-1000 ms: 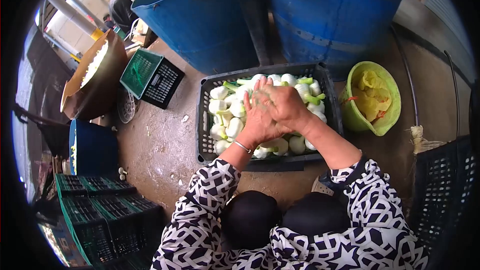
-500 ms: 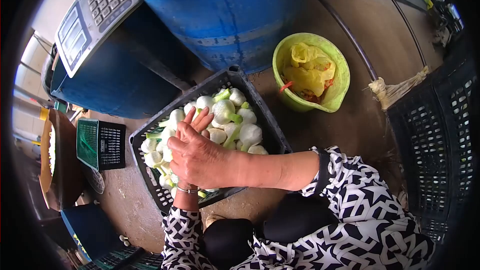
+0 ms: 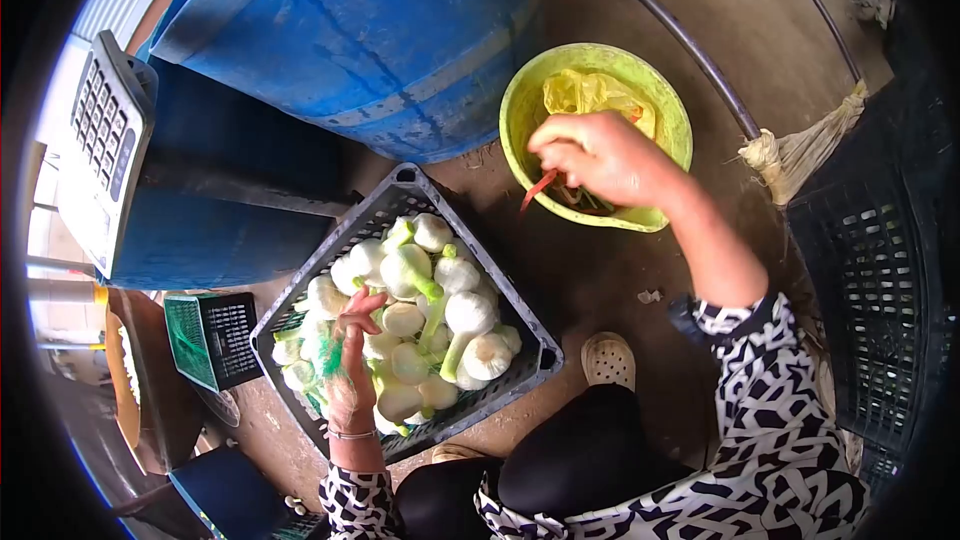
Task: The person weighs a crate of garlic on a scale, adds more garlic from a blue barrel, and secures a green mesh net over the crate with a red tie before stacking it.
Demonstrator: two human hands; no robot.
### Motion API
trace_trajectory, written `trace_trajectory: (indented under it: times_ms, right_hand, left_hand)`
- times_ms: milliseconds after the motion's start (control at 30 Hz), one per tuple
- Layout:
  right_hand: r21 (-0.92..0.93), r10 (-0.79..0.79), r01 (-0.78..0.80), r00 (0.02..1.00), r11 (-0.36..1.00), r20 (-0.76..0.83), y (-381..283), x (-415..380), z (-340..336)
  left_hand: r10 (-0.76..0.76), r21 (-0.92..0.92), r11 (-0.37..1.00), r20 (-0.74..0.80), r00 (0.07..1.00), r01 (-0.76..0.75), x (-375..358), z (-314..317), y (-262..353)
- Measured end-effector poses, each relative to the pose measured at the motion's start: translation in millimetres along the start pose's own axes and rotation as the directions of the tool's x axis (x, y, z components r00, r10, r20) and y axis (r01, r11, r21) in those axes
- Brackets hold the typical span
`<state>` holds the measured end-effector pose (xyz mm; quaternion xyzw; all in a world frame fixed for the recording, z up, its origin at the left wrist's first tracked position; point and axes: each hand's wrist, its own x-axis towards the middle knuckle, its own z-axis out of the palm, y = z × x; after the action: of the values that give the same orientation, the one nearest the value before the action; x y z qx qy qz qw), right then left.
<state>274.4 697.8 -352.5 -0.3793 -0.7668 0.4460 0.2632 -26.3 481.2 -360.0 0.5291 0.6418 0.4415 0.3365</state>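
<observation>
White bulbs with green stems fill a black plastic crate on the floor. My left hand rests over the crate's left part, fingers apart, beside a bit of green netting. My right hand is over a yellow-green bucket, its fingers curled together by a red strip. What those fingers hold, if anything, is hard to make out. Inside the bucket a yellow plastic bag lies behind my right hand.
Large blue barrels stand beyond the crate. A scale display is at the left, above a small green and black basket. A black perforated crate stands at the right, near a metal bar. My shoe is below.
My right hand has moved from above my left hand in the crate to the bucket at the upper right. My left hand is now uncovered. The view has shifted and tilted.
</observation>
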Motion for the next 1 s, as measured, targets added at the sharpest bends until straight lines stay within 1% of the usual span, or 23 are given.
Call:
trace_trajectory:
  times_ms: [33,67,100,167,200,267,300,333,400,433,467,500,533,600,633,667,733,767,800,833,867,933,1000]
  right_hand:
    - [-0.310,0.079,-0.046,0.992,0.949,0.094,36.4,12.1,-12.7]
    - [-0.371,0.255,-0.189,0.957,0.909,0.137,66.3,23.9,-10.5]
    - [-0.336,0.452,-0.374,0.871,0.864,0.194,77.4,34.2,-5.4]
    - [-0.607,0.545,-0.286,0.784,0.741,0.296,90.9,58.1,16.2]
    - [-0.606,0.537,-0.276,0.787,0.747,0.304,111.2,68.3,29.8]
    - [-0.741,0.493,-0.197,0.846,0.642,0.202,146.6,87.3,55.6]
    - [-0.646,0.456,-0.270,0.879,0.714,0.137,142.7,85.9,56.6]
    - [-0.710,0.362,-0.127,0.913,0.692,0.190,179.4,96.2,69.1]
    - [-0.650,0.328,-0.151,0.931,0.744,0.160,193.4,102.3,68.4]
    - [-0.494,0.380,-0.343,0.925,0.799,-0.026,195.6,101.0,69.8]
    - [-0.383,0.408,-0.446,0.895,0.809,-0.182,163.0,93.9,61.8]
    - [-0.497,0.458,-0.363,0.886,0.789,0.079,128.8,89.5,35.9]
    - [-0.584,0.506,-0.253,0.800,0.771,0.323,97.5,85.5,13.3]
    - [-0.257,0.403,-0.332,0.863,0.907,0.306,89.9,72.2,-19.7]
    - [-0.042,0.361,-0.365,0.887,0.930,0.289,87.7,63.2,-34.7]
    - [-0.062,0.356,-0.354,0.889,0.933,0.288,88.0,53.4,-45.0]
    - [0.138,0.260,-0.274,0.959,0.952,0.108,83.8,34.6,-56.8]
    - [0.118,0.247,-0.260,0.962,0.959,0.114,64.2,27.4,-59.2]
    - [0.283,0.181,-0.201,0.979,0.938,0.097,34.7,17.1,-60.1]
    - [0.443,0.117,-0.137,0.991,0.886,0.071,11.8,9.1,-58.9]
    - [0.432,0.099,-0.126,0.992,0.893,0.084,-2.1,5.7,-56.5]
    - [0.473,0.042,-0.109,0.988,0.874,0.151,-26.2,4.8,-49.5]
    - [0.435,0.018,-0.080,0.989,0.897,0.144,-41.9,10.1,-33.0]
  left_hand:
    - [-0.003,0.001,1.000,0.005,1.000,0.003,0.4,1.9,-1.1]
    - [-0.032,-0.025,0.999,0.001,0.999,0.032,0.6,2.9,-2.4]
    - [-0.062,-0.049,0.997,-0.005,0.998,0.061,1.6,3.3,-3.4]
    - [-0.089,-0.057,0.994,0.009,0.996,0.089,3.0,3.2,-5.9]
    - [-0.114,-0.070,0.991,0.021,0.993,0.115,2.9,2.7,-6.8]
    - [-0.126,-0.095,0.988,0.005,0.992,0.126,2.8,4.5,-7.0]
    - [-0.112,-0.099,0.989,0.011,0.994,0.113,2.1,3.5,-9.2]
    - [-0.094,-0.104,0.990,0.018,0.995,0.096,2.4,1.4,-12.7]
    - [-0.100,-0.056,0.994,-0.024,0.995,0.098,-0.8,-1.8,-16.1]
    - [-0.100,-0.063,0.993,-0.019,0.995,0.098,0.3,-0.9,-14.6]
    - [-0.097,-0.074,0.993,-0.012,0.995,0.096,-0.5,-0.3,-13.6]
    - [-0.106,-0.060,0.993,-0.025,0.994,0.104,-1.5,-0.8,-18.1]
    - [-0.114,-0.047,0.993,-0.038,0.993,0.112,-2.4,-1.3,-22.6]
    - [-0.175,-0.057,0.984,-0.065,0.982,0.172,-2.3,2.5,-19.3]
    - [-0.126,-0.019,0.992,-0.099,0.987,0.125,-0.9,3.6,-20.5]
    - [-0.119,-0.036,0.993,-0.111,0.987,0.115,-0.8,3.1,-20.8]
    - [0.005,0.161,0.987,-0.091,0.996,0.010,1.5,2.1,-21.0]
    - [-0.049,0.056,0.997,-0.156,0.987,0.059,0.8,6.4,-22.8]
    - [-0.048,0.042,0.998,-0.178,0.983,0.056,1.8,7.5,-28.5]
    - [-0.002,0.105,0.994,-0.149,0.989,0.018,5.5,7.2,-35.3]
    - [0.043,0.170,0.985,-0.119,0.992,-0.022,8.4,5.1,-33.5]
    - [0.090,0.141,0.988,-0.179,0.980,-0.065,5.3,6.1,-26.7]
    - [-0.026,-0.052,0.998,-0.165,0.986,0.017,-1.0,5.5,-12.1]
